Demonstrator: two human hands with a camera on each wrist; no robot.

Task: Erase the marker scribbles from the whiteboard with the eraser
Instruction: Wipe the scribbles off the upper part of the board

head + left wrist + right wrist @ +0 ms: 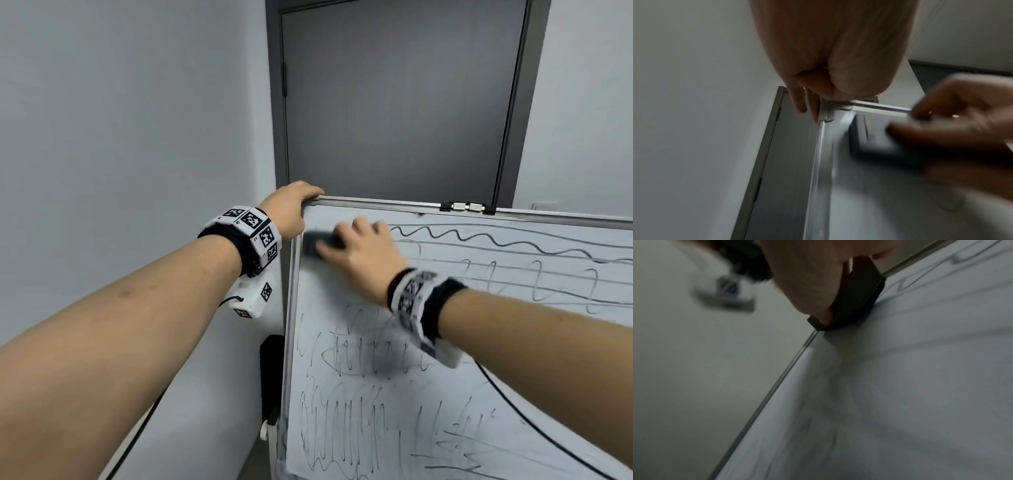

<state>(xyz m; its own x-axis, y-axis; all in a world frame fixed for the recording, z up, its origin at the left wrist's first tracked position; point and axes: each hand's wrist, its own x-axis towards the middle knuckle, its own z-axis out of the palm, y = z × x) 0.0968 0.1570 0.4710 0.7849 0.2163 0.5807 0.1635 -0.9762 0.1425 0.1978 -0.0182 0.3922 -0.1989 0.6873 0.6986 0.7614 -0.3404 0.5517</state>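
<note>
Right hand (363,260) grips the eraser (317,245), pressed flat at the whiteboard (342,291) top-left corner, left hand (291,209) curled over that corner's frame; risk judged: fast strokes may overrun the edge, leaving lower scribbles (349,404) smeared.

Count, head view: 1 whiteboard (479,394). 1 eraser (317,244). 2 hands: left hand (291,209), right hand (363,255). 2 wristbands, 1 per wrist (253,236). 1 door (400,102). 1 clip (467,207) on the board's top edge. Scribbles (356,394): too tangled to count.
</note>
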